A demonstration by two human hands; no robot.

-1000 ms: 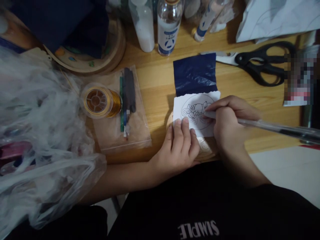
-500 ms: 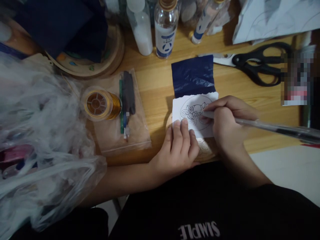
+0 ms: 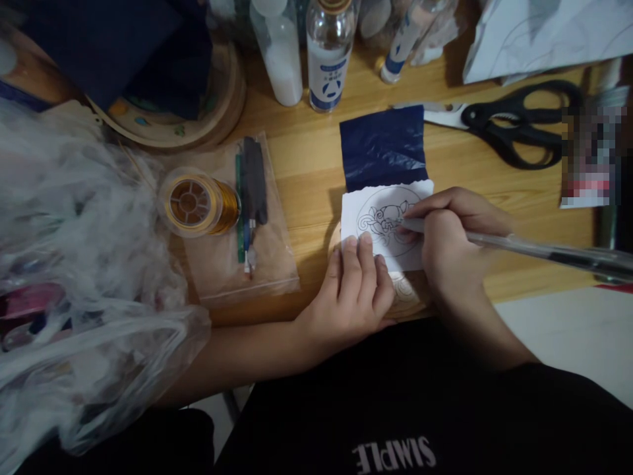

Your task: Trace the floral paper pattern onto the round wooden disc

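A small white paper (image 3: 352,214) with a line drawing inside a circle lies on a round wooden piece (image 3: 406,293), which shows below it. My left hand (image 3: 349,290) rests with its fingers spread on the paper's lower left edge, holding nothing. My right hand (image 3: 452,244) is closed around a clear pen (image 3: 524,247), whose tip is on or close to the drawing; exact contact is hard to see. Dark blue sheet (image 3: 383,148) extends beyond the paper's top edge.
Black-handled scissors (image 3: 519,122) lie behind the right hand. Bottles (image 3: 329,72) stand at the back. To the left are a spool of golden wire (image 3: 198,203), a clear bag (image 3: 277,257) with brushes, a round wooden box (image 3: 222,119) and crumpled plastic (image 3: 99,231).
The view has shifted very slightly. Both hands stay in nearly the same place, and the pen is still held over the drawing.
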